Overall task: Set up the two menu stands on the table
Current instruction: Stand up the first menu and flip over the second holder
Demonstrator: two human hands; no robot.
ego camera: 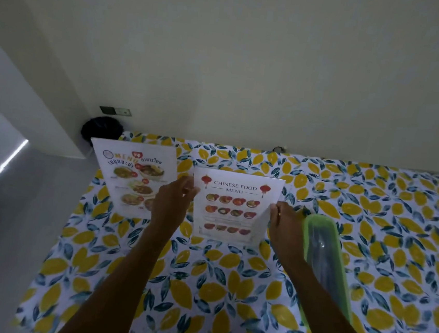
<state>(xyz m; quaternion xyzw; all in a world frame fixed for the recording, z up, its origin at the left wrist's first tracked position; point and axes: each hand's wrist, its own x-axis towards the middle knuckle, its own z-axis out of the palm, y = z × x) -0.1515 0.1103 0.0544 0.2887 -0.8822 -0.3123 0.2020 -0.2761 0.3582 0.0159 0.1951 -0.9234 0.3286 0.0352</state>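
Note:
Two menu stands are on the table (227, 289), which has a lemon-print cloth. The Thai food menu stand (130, 176) stands upright at the far left, untouched. The Chinese food menu stand (231, 208) stands upright near the middle. My left hand (172, 202) grips its left edge near the top. My right hand (284, 223) pinches its right edge halfway down. Its base looks to rest on the cloth.
A long green-rimmed clear plastic box (324, 264) lies just right of my right arm. A black bin (101, 129) sits on the floor past the table's far left corner. A pale wall runs along the table's far edge. The table's left edge drops to grey floor.

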